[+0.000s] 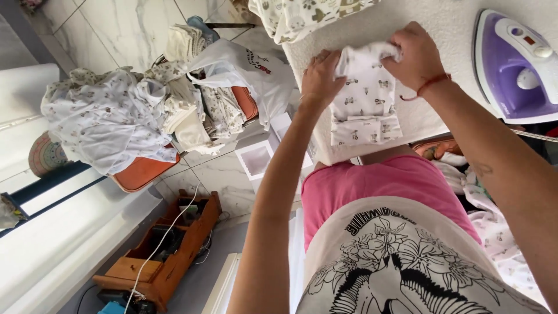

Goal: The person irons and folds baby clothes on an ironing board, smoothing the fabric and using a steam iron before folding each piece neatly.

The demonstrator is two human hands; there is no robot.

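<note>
Small printed white garment (365,99) lay upper centre of frame on white padded board (430,23). Left hand (321,78) pinched its upper left edge; right hand (414,55) gripped bunched top edge. Judged light, soft, limp, non-slippery; best held at edges or corners. Fingertips hidden in cloth. Purple iron (517,67) cut off at right edge. Garment type unclear.

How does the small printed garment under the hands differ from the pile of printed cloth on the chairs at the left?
The small garment lies flat and folded on the white ironing surface, pinned by the left hand and right hand. The pile of cloth is larger, crumpled, untouched, heaped on orange seats. Both are white with small prints.
</note>
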